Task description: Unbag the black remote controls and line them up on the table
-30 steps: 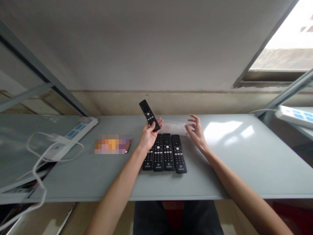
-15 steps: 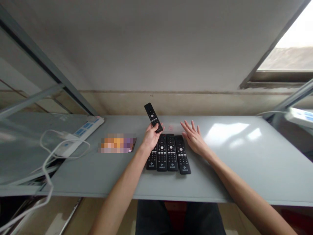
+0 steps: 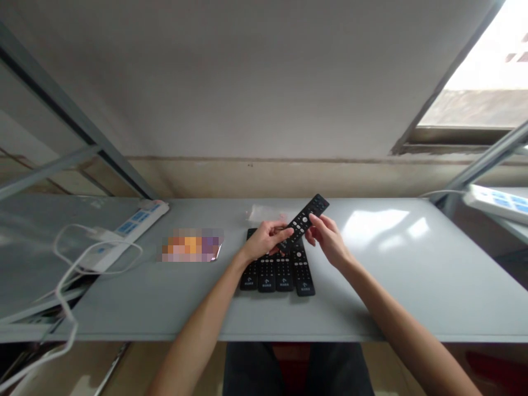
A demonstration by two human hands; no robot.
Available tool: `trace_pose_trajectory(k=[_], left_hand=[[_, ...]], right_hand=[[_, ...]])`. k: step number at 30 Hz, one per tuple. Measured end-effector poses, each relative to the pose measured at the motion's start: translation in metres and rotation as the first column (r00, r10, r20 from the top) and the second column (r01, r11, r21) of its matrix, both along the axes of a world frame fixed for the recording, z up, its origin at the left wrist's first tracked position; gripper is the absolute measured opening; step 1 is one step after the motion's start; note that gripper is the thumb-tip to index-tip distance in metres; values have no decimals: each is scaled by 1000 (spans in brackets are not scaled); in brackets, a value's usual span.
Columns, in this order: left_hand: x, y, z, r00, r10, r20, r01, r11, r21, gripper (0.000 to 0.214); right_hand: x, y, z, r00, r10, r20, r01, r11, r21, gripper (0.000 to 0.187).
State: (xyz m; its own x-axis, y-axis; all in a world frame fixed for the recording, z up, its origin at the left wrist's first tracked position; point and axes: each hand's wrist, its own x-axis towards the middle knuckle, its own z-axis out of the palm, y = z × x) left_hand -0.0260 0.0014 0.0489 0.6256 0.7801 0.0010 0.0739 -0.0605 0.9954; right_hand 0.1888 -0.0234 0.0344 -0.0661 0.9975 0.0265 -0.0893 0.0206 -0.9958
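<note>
Right hand (image 3: 328, 239) now on black remote (image 3: 303, 223) too; earlier lay open on worktop (image 3: 391, 291), no hold. Left hand (image 3: 264, 240) grasps remote's near end, right hand pinches its side nearer far end. Remote tilted, far end toward right, held over row of four remotes (image 3: 267, 274). Clear plastic bag (image 3: 264, 213) near far edge, just past row. Long run of worktop between right hand and right edge. Blurred flat item (image 3: 192, 246) just left of row, power strip (image 3: 136, 231) farther left.
</note>
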Motion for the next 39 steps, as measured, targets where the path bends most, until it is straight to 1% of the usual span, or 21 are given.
trace_pose_trajectory(k=[2, 3, 4, 5, 6, 7, 9, 11, 13, 17, 22, 25, 30, 32, 36, 39], left_hand=[[1, 4, -7, 993, 103, -66, -94, 988, 123, 62], [1, 5, -11, 981, 155, -114, -129, 970, 205, 63], [1, 6, -13, 963, 206, -174, -146, 940, 308, 62], [1, 6, -16, 938, 255, -235, -140, 898, 418, 58], [1, 6, -17, 912, 291, -289, -103, 845, 524, 53], [2, 6, -18, 892, 307, -331, -43, 788, 614, 47], [3, 4, -18, 879, 288, -380, 84, 691, 718, 39], [5, 3, -18, 880, 241, -410, 176, 636, 751, 36], [6, 2, -18, 868, 223, -444, 231, 611, 757, 36], [6, 2, -20, 837, 211, -505, 298, 597, 744, 39], [6, 2, -20, 834, 205, -512, 303, 605, 736, 41], [6, 1, -20, 840, 197, -505, 299, 609, 734, 40], [6, 2, -24, 858, 180, -481, 283, 615, 736, 33], [6, 4, -25, 861, 183, -475, 279, 611, 741, 29], [3, 5, -24, 864, 177, -471, 276, 616, 738, 24], [1, 4, -24, 880, 171, -443, 243, 639, 729, 21]], right_hand=[[15, 4, 2, 997, 45, 58, -38, 993, -115, 50], [24, 5, 3, 994, 73, 84, -59, 986, -157, 50], [34, 7, 4, 989, 105, 106, -83, 977, -196, 49], [43, 8, 5, 981, 141, 130, -107, 966, -237, 49], [51, 8, 7, 970, 180, 166, -128, 952, -279, 49], [58, 8, 9, 952, 220, 214, -145, 937, -317, 49], [67, 7, 13, 895, 303, 326, -173, 912, -373, 50], [72, 6, 17, 824, 390, 412, -218, 888, -406, 51], [75, 5, 19, 763, 476, 437, -284, 855, -435, 52], [78, 7, 16, 661, 608, 439, -377, 775, -506, 54], [79, 9, 5, 608, 691, 392, -470, 711, -523, 59], [79, 10, 1, 581, 714, 390, -485, 689, -539, 65], [76, 11, -2, 509, 722, 470, -471, 690, -550, 79], [74, 12, -3, 510, 709, 488, -462, 704, -539, 81], [73, 13, -1, 585, 634, 505, -436, 771, -464, 77], [76, 14, 1, 664, 604, 441, -462, 795, -393, 72]])
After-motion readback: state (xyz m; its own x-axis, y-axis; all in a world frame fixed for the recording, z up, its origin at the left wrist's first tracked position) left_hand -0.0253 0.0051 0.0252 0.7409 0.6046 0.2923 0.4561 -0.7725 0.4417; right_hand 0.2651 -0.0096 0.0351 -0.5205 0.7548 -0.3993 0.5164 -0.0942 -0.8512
